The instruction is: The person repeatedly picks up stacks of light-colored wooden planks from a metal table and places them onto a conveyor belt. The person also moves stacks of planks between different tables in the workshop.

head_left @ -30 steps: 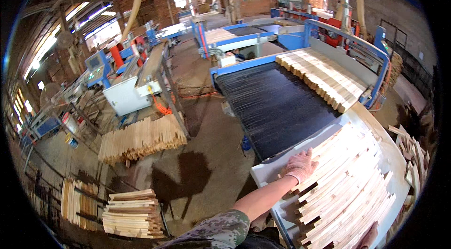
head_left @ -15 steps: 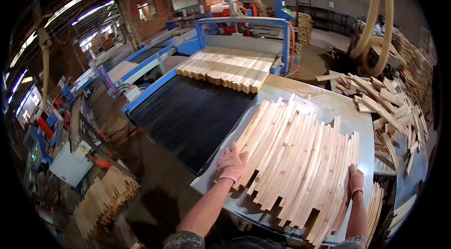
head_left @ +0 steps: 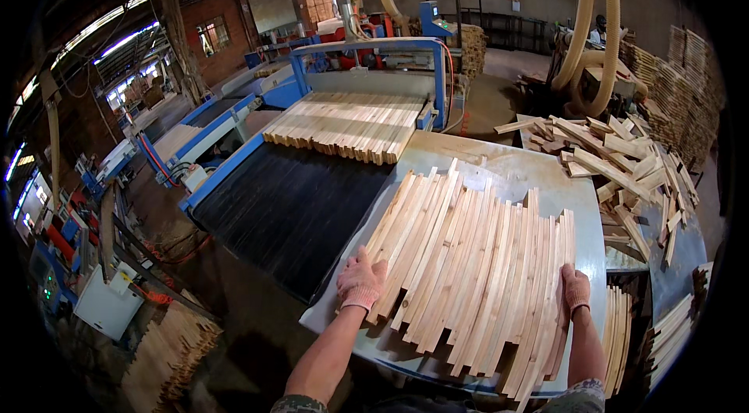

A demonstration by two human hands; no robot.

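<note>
A row of light wooden strips [head_left: 476,257] lies side by side on a smooth grey tabletop [head_left: 573,179], its near ends uneven. At the row's left edge is my left hand [head_left: 361,280] in a pinkish glove, its thumb toward the strips and its fingers along the outermost one. My right hand [head_left: 576,288], gloved alike, grips the opposite edge low down, its fingertips partly hidden. Between them the hands hold the row from both sides. Some near ends stick out past the table's front edge.
Left of the table runs a black conveyor belt [head_left: 292,206], carrying another packed row of strips [head_left: 343,126] before a blue machine frame [head_left: 367,44]. Loose offcuts [head_left: 616,159] are heaped at right, below ridged hoses [head_left: 610,31]. Stacked strips [head_left: 172,354] and a control box [head_left: 113,305] stand lower left.
The whole view has shifted, so the scene sits farther left in the picture. Both hands keep their places at the row's edges, and the strips show no clear movement on the table.
</note>
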